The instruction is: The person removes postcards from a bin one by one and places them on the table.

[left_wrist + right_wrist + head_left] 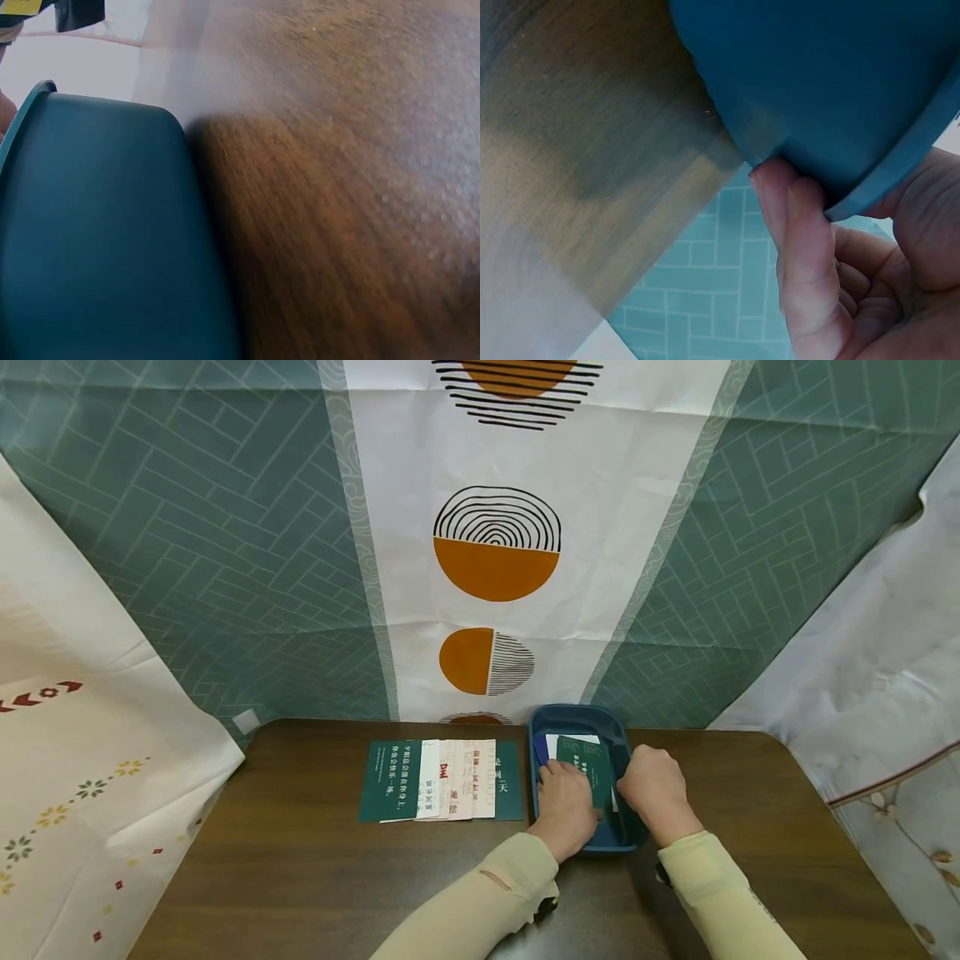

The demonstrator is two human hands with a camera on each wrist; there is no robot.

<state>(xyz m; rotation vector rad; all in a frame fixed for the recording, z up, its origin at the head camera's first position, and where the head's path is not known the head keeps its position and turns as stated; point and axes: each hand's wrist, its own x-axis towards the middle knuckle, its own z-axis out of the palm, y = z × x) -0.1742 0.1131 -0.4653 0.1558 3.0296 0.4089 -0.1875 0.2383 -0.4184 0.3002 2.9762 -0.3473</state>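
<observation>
A blue plastic tray [581, 717] stands on the table and holds several cards. On top in it lies a green card [592, 764] with pale writing, slightly turned over a white card [552, 745]. My left hand [566, 806] reaches over the tray's near left part, covering part of the green card; whether it pinches the card is hidden. My right hand [655, 789] grips the tray's right rim. In the right wrist view, bent fingers [802, 255] press the tray's outer wall, the thumb side over the rim. The left wrist view shows the tray's outer wall [105, 225].
Left of the tray, an overlapping row of cards lies on the brown table [300, 877]: a green card [386, 781], several pale cards [480, 777] and another green card [510, 793]. A patterned cloth [300, 568] hangs behind, with white cloth at both sides.
</observation>
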